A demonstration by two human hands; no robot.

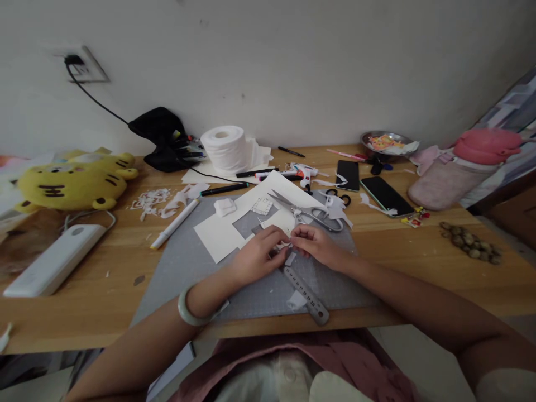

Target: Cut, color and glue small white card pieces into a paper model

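My left hand (257, 255) and my right hand (318, 244) meet over the grey cutting mat (176, 285), fingertips pinched close together. Between them is something small and pale, mostly covered by the fingers. A steel ruler (307, 296) lies slantwise below the hands. Just beyond my right hand rest metal scissors (299, 212), blades slightly apart. Cream paper (218, 234) with cut-out edges spreads under and behind my left hand. Farther back lie a small square with a dotted border (262, 206) and a folded white pad (225, 207).
A toilet roll (226, 153), a glue gun (307, 174) and several markers sit behind the mat. On the left are a yellow plush toy (69, 184), a white power bank (56, 259) and paper shreds (151, 202). Two phones (386, 195), a metal bowl (387, 144) and a pink-lidded bottle (458, 170) occupy the right.
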